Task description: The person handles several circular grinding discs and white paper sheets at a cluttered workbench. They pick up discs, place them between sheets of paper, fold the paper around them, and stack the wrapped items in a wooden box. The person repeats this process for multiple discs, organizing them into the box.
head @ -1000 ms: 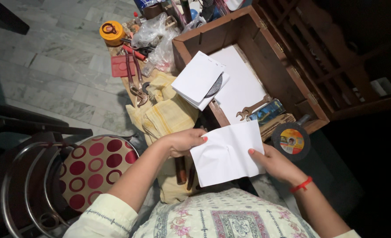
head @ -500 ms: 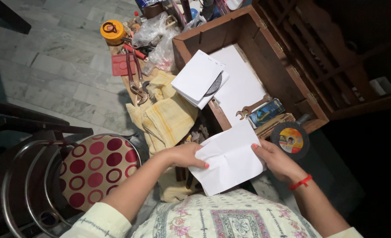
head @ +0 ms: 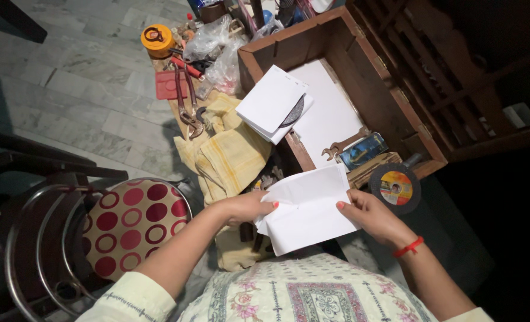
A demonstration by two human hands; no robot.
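Note:
A white sheet of paper (head: 308, 207) is held between both hands just above my lap, creased and slightly tilted. My left hand (head: 245, 208) grips its left edge with the thumb on top. My right hand (head: 375, 217), with a red thread on the wrist, pinches its right edge. Just beyond the paper lies a round cutting disc (head: 396, 187) on the corner of an open wooden box (head: 360, 77). Inside the box rest a white liner sheet, a spanner (head: 340, 147) and a small blue packet (head: 363, 151).
A stack of white papers (head: 273, 103) with a dark disc tucked in leans on the box's left wall. Yellow cloth (head: 232, 154), pliers (head: 188, 110), a red case, a yellow tape roll (head: 157, 39) and plastic bags lie on the marble floor. A stool with a red-dotted seat (head: 132, 223) stands at left.
The paper has been lowered slightly toward my lap and turned, its fold pressed flatter. Both hands kept their hold on its edges.

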